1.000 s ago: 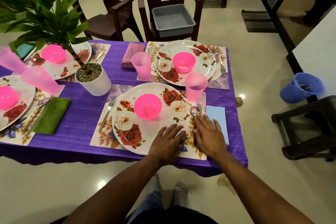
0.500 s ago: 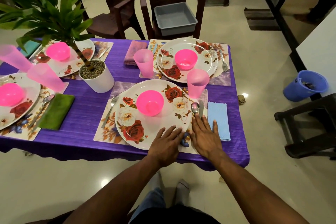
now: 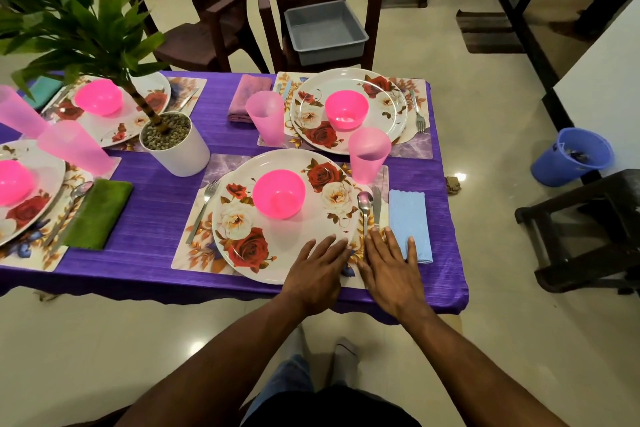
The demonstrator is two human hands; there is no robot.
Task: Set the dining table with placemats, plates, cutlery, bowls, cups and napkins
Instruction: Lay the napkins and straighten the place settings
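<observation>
near right corner of the table (image 3: 156,218), purple cloth: one placemat (image 3: 194,246) carrying a rose-print plate (image 3: 277,239) with a pink bowl (image 3: 278,194) on it. fork (image 3: 202,211) on the mat left of the plate; spoon (image 3: 365,204) and knife (image 3: 376,206) right of it; pink cup (image 3: 367,154) at the mat's far right corner; blue napkin (image 3: 408,222) beside the mat, toward the table's right edge. left hand (image 3: 317,274) flat, fingers relaxed, resting on the plate's near rim. right hand (image 3: 389,270) flat, fingers spread over the cutlery handles and napkin edge, grasping nothing.
</observation>
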